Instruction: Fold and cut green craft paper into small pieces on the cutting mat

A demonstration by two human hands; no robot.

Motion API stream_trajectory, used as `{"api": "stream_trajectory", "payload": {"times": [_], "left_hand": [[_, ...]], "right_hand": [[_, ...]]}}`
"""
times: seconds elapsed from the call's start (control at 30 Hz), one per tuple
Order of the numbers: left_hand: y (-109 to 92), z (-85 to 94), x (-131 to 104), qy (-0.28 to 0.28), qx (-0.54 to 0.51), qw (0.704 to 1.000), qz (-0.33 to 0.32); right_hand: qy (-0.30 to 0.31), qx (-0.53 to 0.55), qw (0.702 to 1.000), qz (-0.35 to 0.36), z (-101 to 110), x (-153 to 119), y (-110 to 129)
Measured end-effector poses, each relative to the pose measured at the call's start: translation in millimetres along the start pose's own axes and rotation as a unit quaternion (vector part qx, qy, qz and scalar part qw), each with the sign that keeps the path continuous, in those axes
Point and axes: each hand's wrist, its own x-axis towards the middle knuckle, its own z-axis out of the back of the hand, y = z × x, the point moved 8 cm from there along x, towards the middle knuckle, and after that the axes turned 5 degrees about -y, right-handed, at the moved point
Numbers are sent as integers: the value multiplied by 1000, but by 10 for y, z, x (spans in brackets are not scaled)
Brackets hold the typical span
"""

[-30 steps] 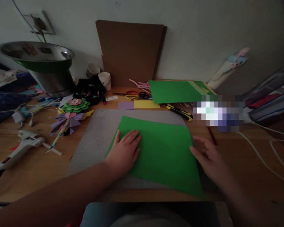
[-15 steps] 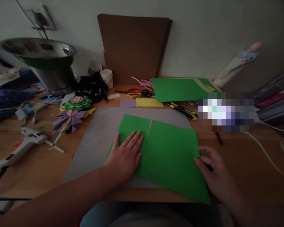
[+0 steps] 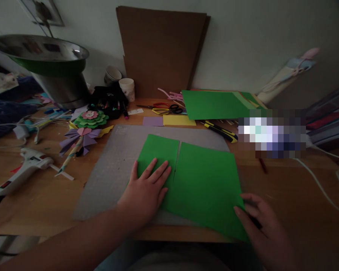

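Observation:
A green sheet (image 3: 206, 184) lies on the grey cutting mat (image 3: 107, 180), with a slit running from its far edge toward the middle. My left hand (image 3: 145, 188) rests flat on the narrower left part, fingers spread. At the right edge of the sheet, my right hand (image 3: 260, 218) pinches the paper between thumb and fingers. The sheet's near right corner reaches past the mat, over the table's front edge. Something dark shows partly beneath the right fingers; I cannot make out what it is.
A glue gun (image 3: 25, 169) and paper flower (image 3: 86, 128) lie left. Behind the mat are scissors (image 3: 166, 109), a yellow card (image 3: 179, 120), a purple card (image 3: 153, 121), a box cutter (image 3: 220, 131) and another green sheet (image 3: 214, 105). A metal bowl (image 3: 56, 66) stands back left.
My right hand has moved down along the sheet's right edge, toward me. My left hand has shifted slightly left and stays on the sheet. The view has tilted slightly.

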Motion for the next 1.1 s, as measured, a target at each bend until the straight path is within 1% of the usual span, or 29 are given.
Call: {"api": "stream_trajectory", "payload": {"times": [0.1,0.17,0.3,0.4,0.47,0.5,0.6,0.63,0.67,0.73,0.83,0.9,0.97,1.0,1.03,1.07,1.1], "left_hand": [[-7,-18,5,12,-4,1000,3],[-6,-19,11,17,-11,1000,5],[19,0,19,15,-30,999,4],[54,57,0,10,-49,999,11],[51,119,-27,6,-59,998,13],[20,146,-42,7,-62,998,2],[-166,166,-90,28,-69,994,-85],[-208,154,-98,35,-68,991,-108],[-216,137,-93,37,-63,991,-116],[-129,112,-39,26,-47,994,-96],[118,125,88,-4,-13,999,-43],[272,187,160,-28,5,1000,-6],[336,273,191,-52,-4,998,22],[323,307,190,-61,-33,997,33],[278,325,180,-65,-85,993,41],[210,327,165,-66,-157,984,50],[128,300,149,-58,-251,964,63]], "right_hand": [[1,-48,999,12,68,43,-111],[-5,-81,997,3,197,106,-250],[-6,-100,995,-15,476,236,-533],[-23,-96,995,-29,617,252,-642],[-49,-89,995,-21,671,222,-601],[-65,-81,994,-14,688,200,-555],[-101,-53,994,0,712,150,-398],[-107,-46,993,1,716,145,-360],[-110,-40,993,3,721,146,-329],[-110,-32,993,2,729,161,-300],[-83,-22,996,-7,700,191,-294],[-81,-7,997,-10,687,194,-259],[-98,14,995,-3,681,183,-180],[-105,25,994,4,669,173,-132],[-107,36,994,11,645,162,-86],[-107,47,993,18,615,151,-45],[-103,58,993,23,575,141,-10]]}}
